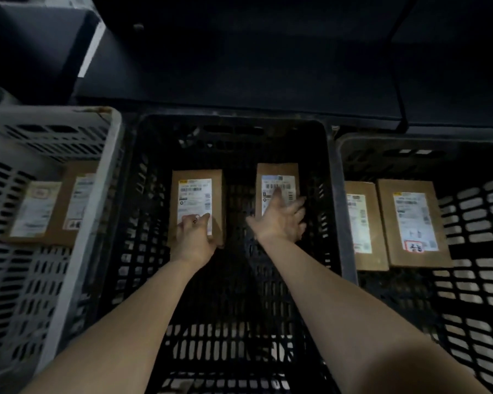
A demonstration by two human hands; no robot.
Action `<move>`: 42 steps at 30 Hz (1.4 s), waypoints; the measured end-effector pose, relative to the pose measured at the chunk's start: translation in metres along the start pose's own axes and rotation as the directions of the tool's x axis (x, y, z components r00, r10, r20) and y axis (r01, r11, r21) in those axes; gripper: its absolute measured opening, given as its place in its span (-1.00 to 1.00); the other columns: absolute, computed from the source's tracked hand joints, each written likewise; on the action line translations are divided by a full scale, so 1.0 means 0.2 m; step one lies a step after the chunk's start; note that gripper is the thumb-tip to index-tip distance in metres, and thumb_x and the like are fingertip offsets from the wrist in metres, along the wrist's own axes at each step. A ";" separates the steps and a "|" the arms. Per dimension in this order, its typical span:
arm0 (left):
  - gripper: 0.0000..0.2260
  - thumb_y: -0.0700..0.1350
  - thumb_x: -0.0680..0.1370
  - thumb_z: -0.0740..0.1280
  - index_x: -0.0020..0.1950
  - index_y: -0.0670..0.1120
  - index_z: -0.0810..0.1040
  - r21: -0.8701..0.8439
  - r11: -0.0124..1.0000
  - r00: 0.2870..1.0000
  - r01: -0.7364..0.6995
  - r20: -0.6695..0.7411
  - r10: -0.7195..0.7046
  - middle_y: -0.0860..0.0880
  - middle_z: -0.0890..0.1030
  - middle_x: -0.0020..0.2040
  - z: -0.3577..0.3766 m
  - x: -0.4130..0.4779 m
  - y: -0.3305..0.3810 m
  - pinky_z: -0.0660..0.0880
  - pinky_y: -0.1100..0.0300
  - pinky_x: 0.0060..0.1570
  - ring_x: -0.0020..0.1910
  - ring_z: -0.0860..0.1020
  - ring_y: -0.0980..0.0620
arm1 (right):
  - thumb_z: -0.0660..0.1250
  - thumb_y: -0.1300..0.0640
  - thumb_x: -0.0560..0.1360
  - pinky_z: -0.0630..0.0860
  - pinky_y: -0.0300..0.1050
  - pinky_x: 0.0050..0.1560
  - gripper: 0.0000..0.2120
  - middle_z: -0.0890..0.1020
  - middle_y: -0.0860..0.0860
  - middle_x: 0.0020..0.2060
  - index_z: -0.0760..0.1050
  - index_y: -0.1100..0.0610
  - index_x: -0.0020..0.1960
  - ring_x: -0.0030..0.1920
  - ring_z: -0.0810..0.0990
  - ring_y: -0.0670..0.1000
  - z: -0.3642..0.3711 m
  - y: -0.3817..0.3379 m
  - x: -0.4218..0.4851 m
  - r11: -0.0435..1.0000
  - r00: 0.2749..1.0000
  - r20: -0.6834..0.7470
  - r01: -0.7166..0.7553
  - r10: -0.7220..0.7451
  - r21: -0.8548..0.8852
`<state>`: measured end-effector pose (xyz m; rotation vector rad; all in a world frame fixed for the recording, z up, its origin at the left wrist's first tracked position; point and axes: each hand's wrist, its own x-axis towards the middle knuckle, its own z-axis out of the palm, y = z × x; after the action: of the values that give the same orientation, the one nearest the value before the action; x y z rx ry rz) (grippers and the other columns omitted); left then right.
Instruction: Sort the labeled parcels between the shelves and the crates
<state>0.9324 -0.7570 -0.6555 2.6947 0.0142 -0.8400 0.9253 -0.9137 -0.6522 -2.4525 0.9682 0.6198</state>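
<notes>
Middle container: black slotted plastic crate (239, 143), directly below me. It holds two parcels lying flat, labels up, with bare crate floor between them.
First item: left brown cardboard parcel with white label (197, 194), towards the crate's left wall, long side running away from me.
My left hand (195, 237): fingers curled over the near end of that left parcel and onto its label, thumb at the edge. A firm grip on the box.
Second item: right brown cardboard parcel with barcode label (278, 180), towards the crate's right wall, set a little further back than the first.
My right hand (282, 220): fingers straight and spread over the near end of the right parcel. I cannot tell whether the palm is resting on it.
Left container: light grey slotted plastic crate (106, 172). Two labelled brown parcels (60, 211) lie flat side by side on its floor; blurred, labels unreadable.
Right container: dark grey slotted plastic crate (467, 200). It holds a narrow brown labelled parcel (362, 226) just beside a wider brown parcel with a red-edged sticker (413, 223), both flat.
Behind the crates: dark shelf unit (239, 66), contents too dim to make out.
</notes>
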 end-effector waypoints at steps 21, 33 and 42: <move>-0.57 -0.13 0.56 0.27 0.42 0.03 0.32 -0.016 0.990 0.986 -0.137 0.093 0.138 -0.11 0.04 0.53 0.02 -0.02 -0.05 0.10 0.06 0.45 0.50 0.01 -0.15 | 0.45 -0.21 0.36 0.25 0.28 0.37 0.03 -0.04 0.25 0.50 -0.18 -0.11 0.56 0.45 0.09 0.29 0.15 -0.12 0.00 0.983 0.988 0.069 0.132 -0.141 0.127; -0.63 -0.08 0.57 0.19 0.38 0.01 0.35 0.228 0.944 0.953 -0.237 -0.136 0.272 -0.03 0.42 0.35 -0.19 -0.32 -0.01 0.38 0.03 0.18 0.31 0.37 -0.08 | 0.20 -0.01 0.58 0.25 0.16 0.36 -0.46 0.16 0.12 0.48 0.17 0.03 0.51 0.45 0.14 0.21 -0.03 -0.02 -0.34 0.899 0.900 -0.073 0.419 -0.430 -0.125; -0.74 -0.04 0.58 0.15 0.26 0.00 0.41 0.408 0.904 0.834 -0.124 -0.451 0.318 -0.03 0.52 0.17 -0.94 -1.26 -0.37 0.39 0.02 0.11 0.22 0.44 -0.09 | 0.20 -0.01 0.59 0.35 0.13 0.22 -0.59 0.46 0.09 0.31 0.37 0.06 0.41 0.34 0.36 0.22 -0.44 -0.37 -1.28 0.551 0.520 -0.190 0.745 -0.833 -0.377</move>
<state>0.8208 -0.6083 -0.3908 3.1023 -0.3698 -0.0321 0.8317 -0.7772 -0.4241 -2.8974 -0.2733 -0.0517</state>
